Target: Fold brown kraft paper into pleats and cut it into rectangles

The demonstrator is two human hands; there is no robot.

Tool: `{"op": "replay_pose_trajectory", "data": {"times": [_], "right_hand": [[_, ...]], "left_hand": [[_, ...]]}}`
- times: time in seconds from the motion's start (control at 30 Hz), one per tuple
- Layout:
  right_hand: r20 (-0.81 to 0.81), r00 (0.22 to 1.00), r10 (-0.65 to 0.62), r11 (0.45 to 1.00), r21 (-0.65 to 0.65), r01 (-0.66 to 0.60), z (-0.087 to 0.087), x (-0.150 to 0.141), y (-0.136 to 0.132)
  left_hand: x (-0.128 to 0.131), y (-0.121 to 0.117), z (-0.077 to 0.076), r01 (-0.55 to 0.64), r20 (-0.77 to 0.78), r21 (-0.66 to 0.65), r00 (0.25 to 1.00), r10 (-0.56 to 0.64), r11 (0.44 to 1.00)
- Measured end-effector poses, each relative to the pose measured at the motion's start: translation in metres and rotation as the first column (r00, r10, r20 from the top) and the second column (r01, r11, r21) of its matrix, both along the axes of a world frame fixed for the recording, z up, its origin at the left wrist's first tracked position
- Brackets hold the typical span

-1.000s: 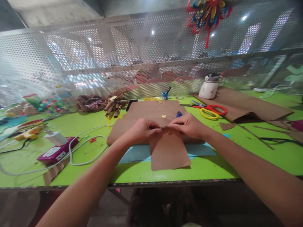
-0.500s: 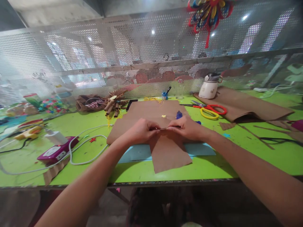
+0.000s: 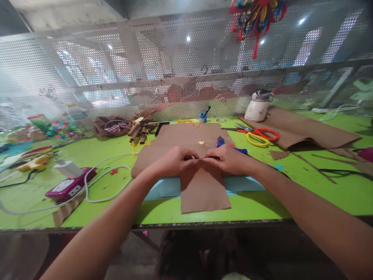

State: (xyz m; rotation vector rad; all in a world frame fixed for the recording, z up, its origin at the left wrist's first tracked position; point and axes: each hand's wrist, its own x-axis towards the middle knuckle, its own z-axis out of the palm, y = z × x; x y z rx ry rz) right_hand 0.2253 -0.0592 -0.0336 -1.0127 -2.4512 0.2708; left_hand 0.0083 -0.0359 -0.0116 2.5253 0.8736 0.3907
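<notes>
Both hands pinch the top edge of a strip of brown paper (image 3: 204,194), whose lower part hangs toward the table's front edge. My left hand (image 3: 177,161) grips that edge from the left, fingertips close to the middle. From the right, my right hand (image 3: 229,158) pinches the same edge, a small gap between the two hands. Beneath them lies a larger brown paper sheet (image 3: 186,134), with light blue paper (image 3: 166,188) showing under its near side. Just beyond my right hand is a blue tool (image 3: 220,140), partly hidden, its kind unclear.
Red and yellow-handled scissors (image 3: 258,138) lie right of the sheet, near a white bottle (image 3: 257,105) on folded brown paper (image 3: 309,126). At left are a purple power strip (image 3: 70,188), a white cable (image 3: 107,200) and rolled paper sticks (image 3: 138,132). A perforated screen (image 3: 175,70) stands behind.
The strip's hanging end has swung slightly left and now sits straighter. Both hands keep their pinch on its top edge, with only small finger movements. More of the blue tool shows beside my right hand.
</notes>
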Motion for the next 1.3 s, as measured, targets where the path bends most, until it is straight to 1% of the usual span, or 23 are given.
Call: {"op": "replay_pose_trajectory", "data": {"times": [0.07, 0.13, 0.23, 0.37, 0.47, 0.57, 0.63, 0.7, 0.77, 0.83, 0.9, 1.0, 1.1, 1.2, 1.3], "right_hand": [[0.019, 1.000, -0.002, 0.999, 0.053, 0.001, -0.001, -0.002, 0.000], [0.006, 1.000, 0.013, 0.998, 0.063, -0.013, -0.003, -0.003, 0.000], [-0.035, 0.999, 0.041, 0.999, 0.020, -0.041, -0.004, -0.001, 0.001], [-0.078, 0.995, 0.054, 0.997, -0.047, -0.058, 0.000, 0.003, 0.001], [-0.089, 0.994, 0.057, 0.992, -0.107, -0.066, 0.002, 0.003, 0.001], [-0.081, 0.996, 0.041, 0.987, -0.150, -0.053, 0.002, 0.002, 0.001], [-0.084, 0.996, 0.028, 0.986, -0.161, -0.041, 0.000, 0.003, 0.002], [-0.087, 0.996, 0.019, 0.987, -0.159, -0.033, -0.001, 0.004, 0.004], [-0.083, 0.996, 0.020, 0.986, -0.164, -0.034, -0.001, 0.006, 0.005], [-0.080, 0.997, 0.021, 0.981, -0.189, -0.036, 0.000, 0.008, 0.006], [-0.087, 0.996, -0.003, 0.971, -0.238, -0.017, 0.003, 0.010, 0.006], [-0.110, 0.992, -0.066, 0.943, -0.333, 0.025, 0.006, 0.012, 0.004], [-0.161, 0.983, -0.092, 0.912, -0.410, 0.018, 0.006, 0.014, 0.004], [-0.237, 0.967, -0.096, 0.888, -0.459, -0.024, 0.004, 0.017, 0.006], [-0.316, 0.947, -0.060, 0.859, -0.500, -0.112, 0.003, 0.024, 0.011]], "left_hand": [[0.002, 0.000, -0.002, -0.002, -0.007, 0.037, 1.000, 0.002, 0.999], [0.003, -0.001, -0.002, 0.004, -0.018, 0.088, 1.000, -0.003, 0.996], [0.002, -0.001, 0.001, 0.027, -0.051, 0.131, 0.998, -0.020, 0.991], [-0.002, -0.004, 0.009, 0.077, -0.136, 0.089, 0.989, -0.065, 0.993], [-0.002, -0.006, 0.012, 0.071, -0.170, 0.123, 0.984, -0.050, 0.990], [-0.001, -0.006, 0.010, 0.062, -0.183, 0.186, 0.983, -0.028, 0.981], [-0.002, -0.004, 0.007, 0.041, -0.169, 0.189, 0.986, -0.008, 0.981], [-0.005, -0.002, 0.006, 0.011, -0.143, 0.131, 0.990, 0.008, 0.991], [-0.009, 0.001, 0.006, -0.005, -0.123, 0.024, 0.992, 0.008, 1.000], [-0.013, 0.002, 0.007, -0.008, -0.117, -0.071, 0.993, -0.001, 0.997], [-0.015, 0.003, 0.008, -0.018, -0.104, -0.131, 0.995, 0.005, 0.991], [-0.017, 0.003, 0.010, -0.058, -0.062, -0.182, 0.997, 0.048, 0.982], [-0.017, 0.005, 0.009, -0.095, -0.023, -0.219, 0.995, 0.092, 0.971], [-0.019, 0.011, 0.006, -0.082, 0.013, -0.268, 0.996, 0.088, 0.960], [-0.023, 0.016, 0.006, -0.035, 0.058, -0.303, 0.997, 0.055, 0.952]]}}
